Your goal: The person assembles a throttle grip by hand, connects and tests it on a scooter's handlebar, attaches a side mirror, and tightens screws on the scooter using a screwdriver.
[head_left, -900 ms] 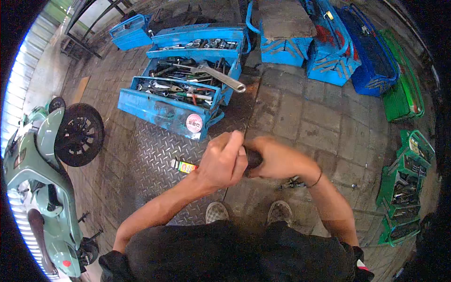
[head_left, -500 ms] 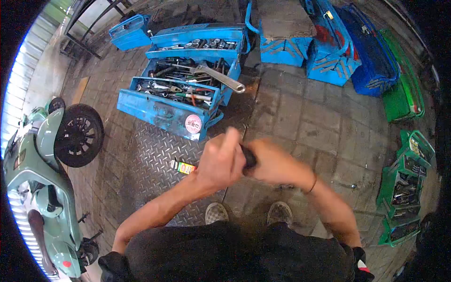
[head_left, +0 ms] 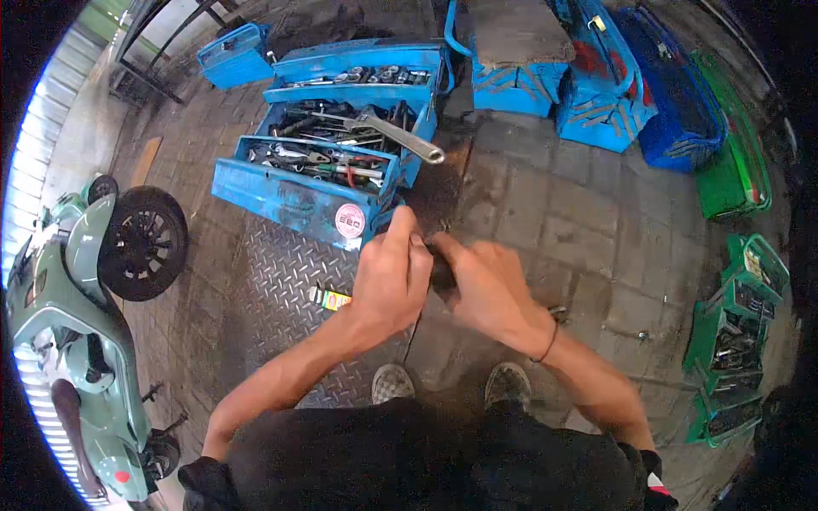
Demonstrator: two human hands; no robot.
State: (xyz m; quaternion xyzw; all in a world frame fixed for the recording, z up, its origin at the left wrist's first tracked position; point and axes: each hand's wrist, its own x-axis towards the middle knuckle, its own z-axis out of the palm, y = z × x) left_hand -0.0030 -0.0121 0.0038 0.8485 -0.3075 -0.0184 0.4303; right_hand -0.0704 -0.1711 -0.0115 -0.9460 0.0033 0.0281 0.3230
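A stained floor (head_left: pixel 545 226) of paving blocks carries a scooter (head_left: pixel 72 298) at left, an open blue toolbox (head_left: pixel 290 196) near the middle, closed toolboxes (head_left: pixel 595 128) in a row at upper right and an open green toolbox (head_left: pixel 704 328) at far right. On a patterned metal plate (head_left: pixel 277 272) lies a small item (head_left: pixel 331 300) with a bright label.

Pale green scooter (head_left: pixel 81 285) at left

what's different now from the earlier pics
The left hand has shifted slightly up and left in the picture. The right hand has tilted more upright, its wrist moving left. The dark object between them has shifted left; no release is visible. The wrench, open blue toolbox and shoes stayed put.
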